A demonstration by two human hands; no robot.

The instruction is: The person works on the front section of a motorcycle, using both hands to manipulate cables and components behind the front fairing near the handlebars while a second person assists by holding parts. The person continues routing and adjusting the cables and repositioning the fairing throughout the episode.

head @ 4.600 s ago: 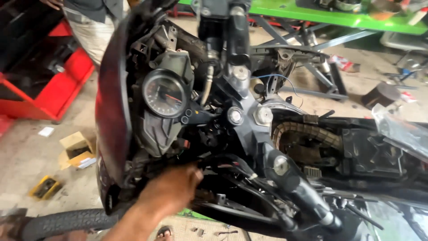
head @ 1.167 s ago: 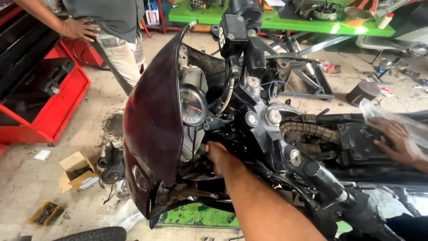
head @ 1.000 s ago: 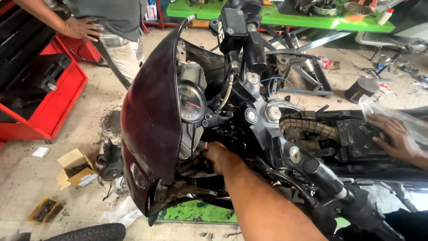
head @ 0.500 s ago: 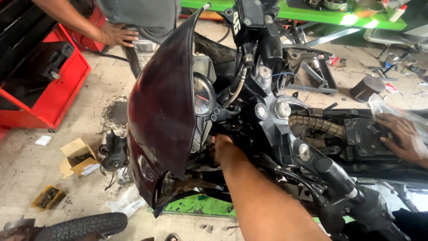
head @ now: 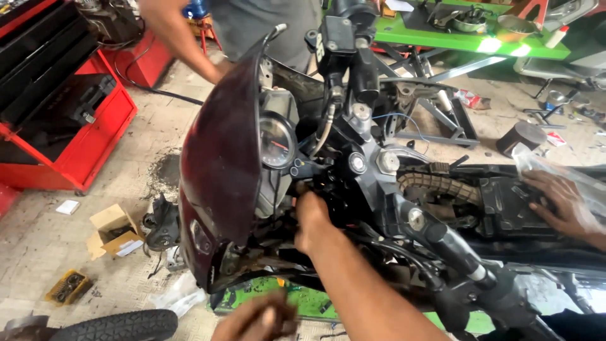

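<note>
A motorcycle with a dark red front fairing (head: 221,164) stands stripped, its round gauge (head: 276,141) and steering head (head: 372,161) exposed. My right hand (head: 312,218) reaches in below the gauge, behind the fairing, and its fingertips are hidden among black brackets and cables. At the bottom edge, my left hand (head: 259,322) is low and blurred with curled fingers, just under the fairing's lower end. Another person's hand (head: 562,202) rests on the bare frame at the right, next to a clear plastic sheet (head: 568,173).
A person (head: 252,25) stands beyond the fairing, one arm down beside it. A red tool cabinet (head: 69,120) is at left. A cardboard box (head: 113,230), a yellow case (head: 66,287) and a tyre (head: 120,325) lie on the floor. A green bench (head: 467,41) is behind.
My right hand stays behind the fairing under the gauge. My left hand has come into view at the bottom edge. The standing person's arm has shifted closer to the fairing.
</note>
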